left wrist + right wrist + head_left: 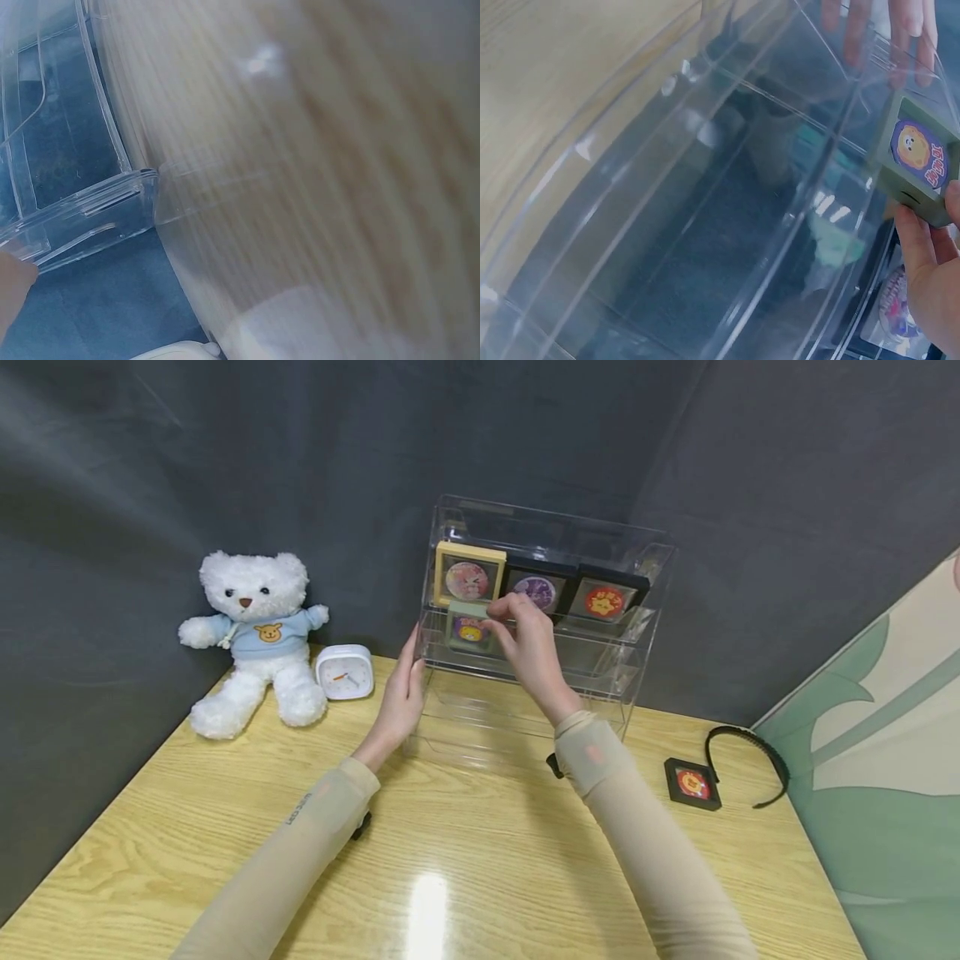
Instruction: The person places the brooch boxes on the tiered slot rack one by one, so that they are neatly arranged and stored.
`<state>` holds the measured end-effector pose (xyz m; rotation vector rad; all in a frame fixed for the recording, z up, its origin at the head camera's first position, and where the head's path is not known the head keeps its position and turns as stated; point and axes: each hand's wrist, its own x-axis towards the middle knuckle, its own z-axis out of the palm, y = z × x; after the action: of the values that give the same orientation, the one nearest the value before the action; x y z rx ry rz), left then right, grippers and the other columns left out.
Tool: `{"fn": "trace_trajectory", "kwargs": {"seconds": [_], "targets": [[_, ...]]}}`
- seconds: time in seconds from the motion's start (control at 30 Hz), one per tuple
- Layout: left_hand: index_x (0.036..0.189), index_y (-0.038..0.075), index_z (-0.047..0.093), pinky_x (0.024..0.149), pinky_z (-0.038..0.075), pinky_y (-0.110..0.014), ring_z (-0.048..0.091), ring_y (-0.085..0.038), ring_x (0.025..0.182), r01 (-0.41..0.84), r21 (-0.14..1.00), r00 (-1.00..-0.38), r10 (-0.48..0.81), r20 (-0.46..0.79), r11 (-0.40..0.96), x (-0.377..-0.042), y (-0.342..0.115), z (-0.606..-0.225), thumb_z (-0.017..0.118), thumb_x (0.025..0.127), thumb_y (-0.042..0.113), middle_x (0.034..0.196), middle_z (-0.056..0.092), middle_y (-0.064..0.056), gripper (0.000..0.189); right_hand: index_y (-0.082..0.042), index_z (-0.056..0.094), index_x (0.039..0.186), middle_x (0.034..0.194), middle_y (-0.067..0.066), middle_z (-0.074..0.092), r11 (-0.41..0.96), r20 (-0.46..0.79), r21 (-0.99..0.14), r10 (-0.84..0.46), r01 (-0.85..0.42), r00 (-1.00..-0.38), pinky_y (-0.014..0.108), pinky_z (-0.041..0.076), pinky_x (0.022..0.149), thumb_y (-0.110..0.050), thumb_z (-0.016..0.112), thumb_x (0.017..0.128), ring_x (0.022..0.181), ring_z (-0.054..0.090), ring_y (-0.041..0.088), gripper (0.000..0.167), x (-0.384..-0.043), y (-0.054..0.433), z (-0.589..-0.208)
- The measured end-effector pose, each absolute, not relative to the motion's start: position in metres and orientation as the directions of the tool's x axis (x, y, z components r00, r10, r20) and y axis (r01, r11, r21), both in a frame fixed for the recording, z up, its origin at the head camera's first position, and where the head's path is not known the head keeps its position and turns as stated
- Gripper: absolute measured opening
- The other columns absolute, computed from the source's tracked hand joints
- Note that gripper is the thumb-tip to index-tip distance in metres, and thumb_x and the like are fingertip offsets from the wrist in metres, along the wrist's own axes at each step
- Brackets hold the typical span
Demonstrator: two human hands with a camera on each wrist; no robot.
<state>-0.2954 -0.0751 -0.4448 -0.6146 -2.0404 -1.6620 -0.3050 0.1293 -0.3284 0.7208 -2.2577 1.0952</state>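
Note:
My right hand [534, 647] pinches the right side of a small green display frame [468, 631] holding a round badge with a yellow character on purple. The frame stands at the left end of the middle tier of a clear acrylic tiered rack [555, 512]. In the right wrist view, thumb and fingers grip the green frame [915, 154] at one edge. My left hand [402, 702] lies with straight fingers along the rack's left side. Above, the top tier holds a yellow frame [471, 550], a black frame with a purple badge [536, 589] and a black frame with a red badge [606, 600].
Left of the rack sit a white teddy bear [262, 635] in a blue shirt and a white clock [345, 672]. To the right, another black frame [692, 783] lies on the wooden table [480, 868] beside a black headband [776, 760]. Dark cloth hangs behind the rack.

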Motion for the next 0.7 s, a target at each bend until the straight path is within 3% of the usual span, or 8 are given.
{"fn": "trace_trajectory", "kwargs": {"seconds": [0.4, 0.7], "targets": [[0.172, 0.007, 0.016, 0.131, 0.022, -0.04, 0.027, -0.03, 0.159, 0.57, 0.795, -0.82, 0.084, 0.567, 0.207, -0.294, -0.076, -0.443, 0.029, 0.117, 0.006, 0.175, 0.024, -0.015, 0.056, 0.003, 0.07, 0.105, 0.107, 0.016, 0.07, 0.567, 0.639, -0.5, -0.269, -0.655, -0.721, 0.037, 0.061, 0.075, -0.002, 0.076, 0.098, 0.094, 0.069, 0.027, 0.011, -0.308, 0.118, -0.341], [0.17, 0.001, 0.019, 0.13, 0.024, -0.048, 0.031, -0.039, 0.157, 0.583, 0.791, -0.81, 0.064, 0.582, 0.184, -0.295, -0.074, -0.442, 0.031, 0.115, -0.001, 0.173, 0.027, -0.022, 0.057, 0.003, 0.069, 0.103, 0.105, 0.016, 0.07, 0.582, 0.645, -0.463, -0.296, -0.668, -0.705, 0.033, 0.051, 0.067, -0.003, 0.076, 0.098, 0.081, 0.061, 0.025, 0.01, -0.308, 0.114, -0.346]]}}
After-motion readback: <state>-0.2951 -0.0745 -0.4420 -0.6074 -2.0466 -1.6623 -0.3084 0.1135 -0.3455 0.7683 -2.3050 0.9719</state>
